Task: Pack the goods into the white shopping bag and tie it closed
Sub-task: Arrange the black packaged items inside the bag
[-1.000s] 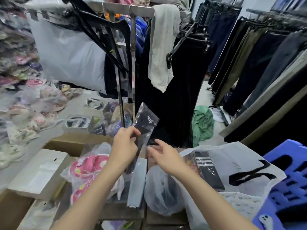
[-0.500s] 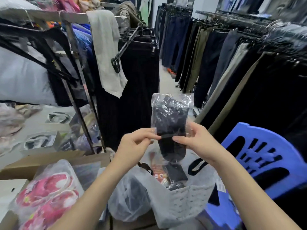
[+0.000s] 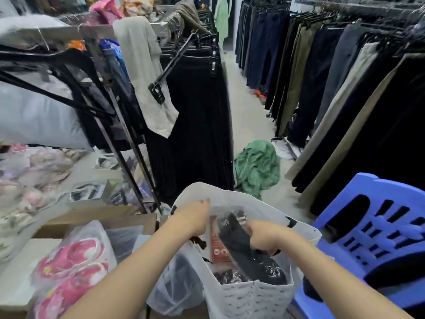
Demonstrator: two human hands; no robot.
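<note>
The white shopping bag [image 3: 248,298] stands open at the bottom centre, with black print on its sides. My left hand [image 3: 193,218] grips the bag's left rim and holds the mouth wide. My right hand [image 3: 264,236] is inside the mouth, fingers curled round a clear packet of black socks [image 3: 239,240] that slants down into the bag. An orange-brown packet [image 3: 217,247] and more dark wrapped goods [image 3: 230,276] lie in the bag beneath it.
A blue plastic chair [image 3: 372,231] stands right of the bag. Left of it are a thin clear bag [image 3: 174,286], a packet of pink slippers [image 3: 71,270] and cardboard boxes [image 3: 96,219]. Clothes racks line both sides; a green garment [image 3: 255,166] lies on the aisle floor.
The sock packet, held up in front of me by both hands, has come down into the bag. My left hand let go of it and took the bag's rim.
</note>
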